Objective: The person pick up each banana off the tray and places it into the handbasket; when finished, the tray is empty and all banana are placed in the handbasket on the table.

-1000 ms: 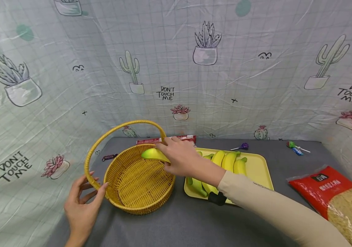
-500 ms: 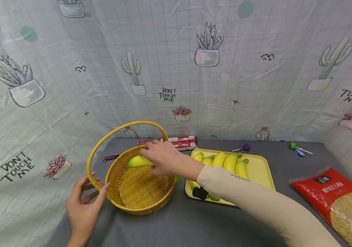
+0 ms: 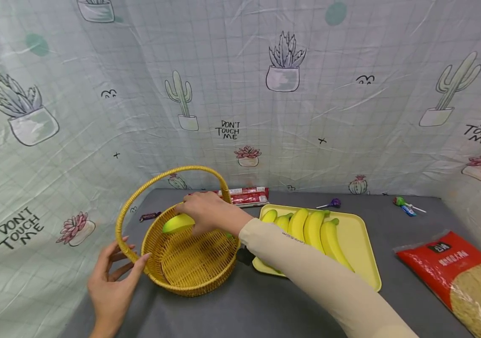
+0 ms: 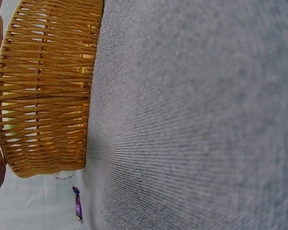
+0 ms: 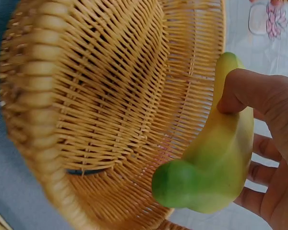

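My right hand [image 3: 208,213] grips a yellow banana with a green tip [image 3: 178,223] over the back part of a round wicker basket [image 3: 195,274]. In the right wrist view the thumb presses on one side of the banana [image 5: 213,158], with fingers behind it, and its green stem end points toward the basket wall. My left hand [image 3: 111,286] pinches the foot of the basket's tall arched handle [image 3: 139,195] between thumb and fingers. From the left wrist, the woven basket side [image 4: 48,96] is seen standing on the grey cloth. The basket's floor shows bare wicker.
Right of the basket lies a yellow tray [image 3: 360,244] with several bananas [image 3: 314,227], partly hidden by my right sleeve. Red packets [image 3: 250,195], a purple lollipop [image 3: 334,203] and a green lollipop [image 3: 400,201] lie at the back. A red food bag [image 3: 447,263] lies far right.
My right hand has carried the banana leftward, from the basket's right rim to above its back left part. The left hand keeps its hold on the handle.
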A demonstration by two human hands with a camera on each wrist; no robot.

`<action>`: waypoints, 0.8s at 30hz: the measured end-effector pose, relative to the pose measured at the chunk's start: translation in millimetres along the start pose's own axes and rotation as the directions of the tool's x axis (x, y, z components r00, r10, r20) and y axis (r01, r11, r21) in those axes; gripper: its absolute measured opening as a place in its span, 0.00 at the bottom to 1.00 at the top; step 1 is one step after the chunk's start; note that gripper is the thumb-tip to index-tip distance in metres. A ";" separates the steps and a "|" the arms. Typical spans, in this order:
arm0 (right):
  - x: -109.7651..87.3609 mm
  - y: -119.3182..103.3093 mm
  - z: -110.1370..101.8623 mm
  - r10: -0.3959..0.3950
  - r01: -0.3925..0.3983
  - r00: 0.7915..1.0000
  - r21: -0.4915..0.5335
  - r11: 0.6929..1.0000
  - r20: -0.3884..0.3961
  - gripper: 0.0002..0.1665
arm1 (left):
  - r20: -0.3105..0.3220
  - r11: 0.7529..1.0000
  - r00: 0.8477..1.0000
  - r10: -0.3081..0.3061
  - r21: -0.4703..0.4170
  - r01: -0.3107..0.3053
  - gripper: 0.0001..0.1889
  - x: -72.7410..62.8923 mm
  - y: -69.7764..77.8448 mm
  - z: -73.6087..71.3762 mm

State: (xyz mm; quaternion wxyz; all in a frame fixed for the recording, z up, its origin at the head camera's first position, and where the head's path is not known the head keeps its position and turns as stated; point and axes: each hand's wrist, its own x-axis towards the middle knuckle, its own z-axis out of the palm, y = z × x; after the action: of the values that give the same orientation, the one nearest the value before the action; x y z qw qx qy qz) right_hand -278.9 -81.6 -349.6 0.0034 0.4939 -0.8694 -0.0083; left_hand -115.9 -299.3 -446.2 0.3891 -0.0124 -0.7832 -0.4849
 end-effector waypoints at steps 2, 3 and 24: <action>6.7 1.9 2.3 0.008 -0.009 1.000 0.028 1.000 0.028 0.36 | -0.004 1.000 1.000 -0.002 0.003 0.002 0.36 -0.6 -0.8 -0.1; 9.5 2.8 3.8 0.013 -0.015 0.999 0.043 0.999 0.038 0.36 | -0.006 1.000 1.000 -0.004 0.003 0.004 0.36 -0.9 -0.9 -0.1; 40.3 -2.8 35.3 0.049 -0.060 0.996 0.144 0.988 0.076 0.35 | -0.005 1.000 1.000 -0.019 -0.022 0.019 0.34 -0.5 13.4 -0.8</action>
State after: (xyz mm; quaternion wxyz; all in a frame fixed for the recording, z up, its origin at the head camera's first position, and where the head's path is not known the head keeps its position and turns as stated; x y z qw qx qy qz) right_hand -297.6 -117.2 -385.0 -0.0642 0.4683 -0.8804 0.0378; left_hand -109.7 -292.6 -436.2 0.3862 -0.0079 -0.7768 -0.4974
